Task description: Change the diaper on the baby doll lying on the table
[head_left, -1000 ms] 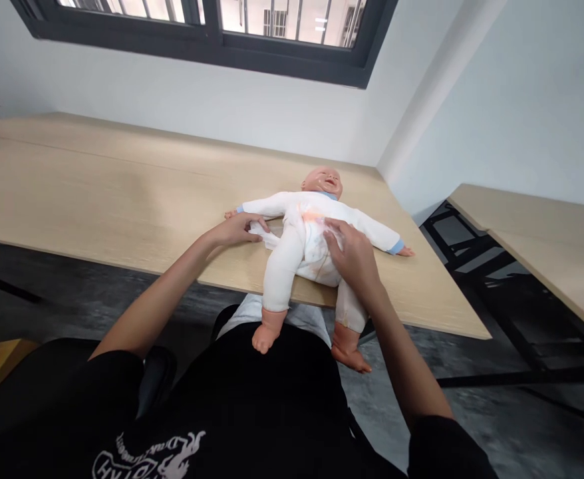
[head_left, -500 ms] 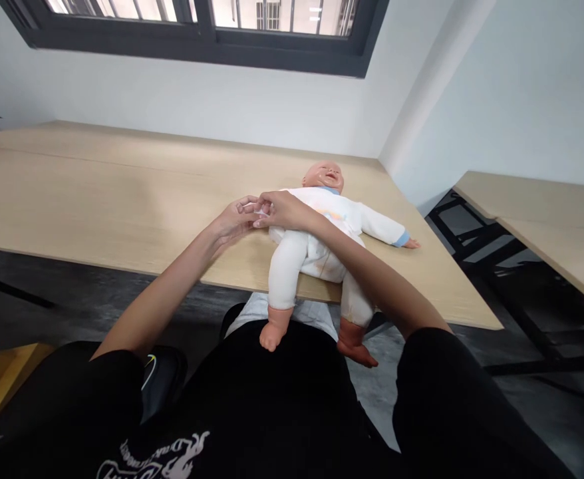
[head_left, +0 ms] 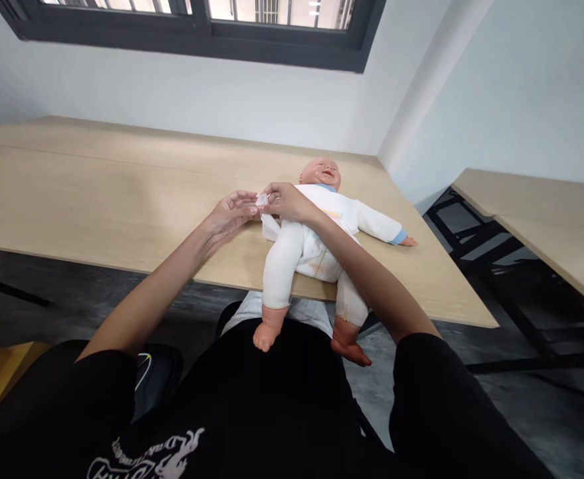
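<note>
Head view: a vinyl baby doll (head_left: 306, 256) lies on its back on a light wood table (head_left: 97, 193), head toward the far side, legs hanging past the near edge, in a white long-sleeved suit with blue cuffs. The left hand (head_left: 229, 214) and right hand (head_left: 286, 203) meet at the doll's left-of-view waist; the right arm crosses above the torso. Both grips are narrow pinches: thumb and fingers of each hand nearly closed on a small white tab (head_left: 261, 199), apparently from a white flap (head_left: 271, 228) lying on the table beside the waist. Whether the tab is fastened to anything cannot be told; the fingers hide its join.
</note>
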Demonstrator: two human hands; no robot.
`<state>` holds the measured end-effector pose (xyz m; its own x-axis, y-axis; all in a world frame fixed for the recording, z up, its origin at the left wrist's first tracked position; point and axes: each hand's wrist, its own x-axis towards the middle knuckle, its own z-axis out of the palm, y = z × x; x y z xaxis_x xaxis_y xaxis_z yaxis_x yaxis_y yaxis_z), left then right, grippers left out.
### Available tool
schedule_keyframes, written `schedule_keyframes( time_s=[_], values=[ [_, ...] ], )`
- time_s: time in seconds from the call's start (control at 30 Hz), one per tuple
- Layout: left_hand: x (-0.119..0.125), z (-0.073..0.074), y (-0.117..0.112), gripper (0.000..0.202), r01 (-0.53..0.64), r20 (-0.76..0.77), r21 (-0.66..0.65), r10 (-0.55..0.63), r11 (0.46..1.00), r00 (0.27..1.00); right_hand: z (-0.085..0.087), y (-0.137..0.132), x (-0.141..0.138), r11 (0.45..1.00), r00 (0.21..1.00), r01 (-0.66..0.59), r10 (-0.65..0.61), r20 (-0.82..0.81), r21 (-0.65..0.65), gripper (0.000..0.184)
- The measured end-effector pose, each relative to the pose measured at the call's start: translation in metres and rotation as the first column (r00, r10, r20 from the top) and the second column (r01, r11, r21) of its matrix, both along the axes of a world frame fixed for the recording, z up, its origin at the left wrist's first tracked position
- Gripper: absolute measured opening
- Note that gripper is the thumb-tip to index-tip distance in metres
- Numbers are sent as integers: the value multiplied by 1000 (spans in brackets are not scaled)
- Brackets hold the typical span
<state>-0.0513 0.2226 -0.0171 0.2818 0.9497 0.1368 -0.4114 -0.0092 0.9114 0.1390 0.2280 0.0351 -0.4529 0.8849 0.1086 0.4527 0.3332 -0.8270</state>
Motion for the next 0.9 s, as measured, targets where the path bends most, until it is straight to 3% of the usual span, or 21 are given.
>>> schedule_keyframes(
  time_s=[0.17,0.37,0.6,0.77,0.9],
  values=[
    [3,-2,-4,49,1,-33,-32,-2,999,999,-2,-2,1,999,996,36,-37,-79,-18,20],
    [9,-1,-9,42,16,-76,-10,-17,1000,997,-4,-2,1,997,993,-52,46,-111,-56,23],
    [13,-4,-8,36,-76,-250,175,119,982,961,-6,-2,1,994,991,-112,112,-74,8,15],
    [15,-4,-14,28,-121,-332,354,246,927,911,-1,-9,0,992,990,-127,127,-57,11,9],
    [15,-11,-9,18,-188,-369,365,327,912,870,-3,-12,-2,980,997,-57,44,70,192,8]
  ],
)
